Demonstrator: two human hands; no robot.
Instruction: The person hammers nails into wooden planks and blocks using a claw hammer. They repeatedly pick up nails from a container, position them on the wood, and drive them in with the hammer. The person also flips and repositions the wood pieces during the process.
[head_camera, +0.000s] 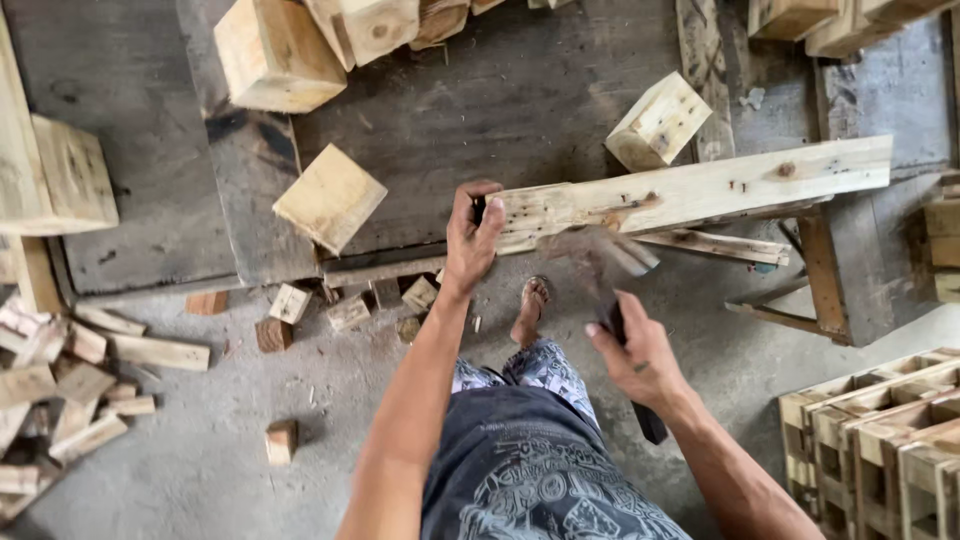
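The left hand (472, 232) clamps the near end of a pale nailed plank (700, 190), which lies across the dark surface (470, 110) edge toward 3 o'clock. The right hand (640, 355) is clenched around a dark hammer handle (640, 400); its head is motion-blurred. A wooden block (329, 197) sits at 9 o'clock of the left hand.

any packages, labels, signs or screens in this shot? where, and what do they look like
No packages, labels, signs or screens in view.
Only print: a pale grey graphic on the person's dark shirt, bottom centre.
Left hand holds the end of a pale plank.
Right hand has its grip on a dark-handled, motion-blurred hammer.
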